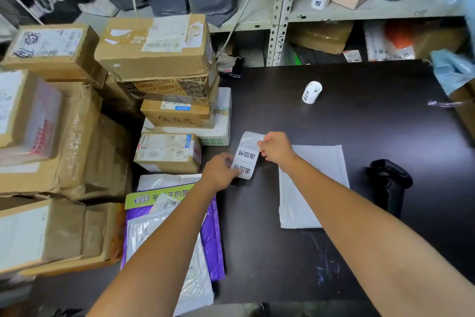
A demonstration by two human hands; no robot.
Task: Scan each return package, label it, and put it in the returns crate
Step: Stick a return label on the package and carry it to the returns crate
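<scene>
A strip of white return labels with black printed characters is stretched between both hands above the dark table. My left hand pinches the strip's lower end. My right hand pinches its upper right edge. A flat white mailer package lies on the table just right of the hands, partly under my right forearm. A black handheld scanner lies to the right of the mailer. A small roll of labels stands farther back on the table.
Stacked cardboard boxes fill the left side. Flat plastic mailers, one purple, lie at the lower left by my left forearm. Metal shelving with parcels runs along the back. A blue bag hangs at the right edge.
</scene>
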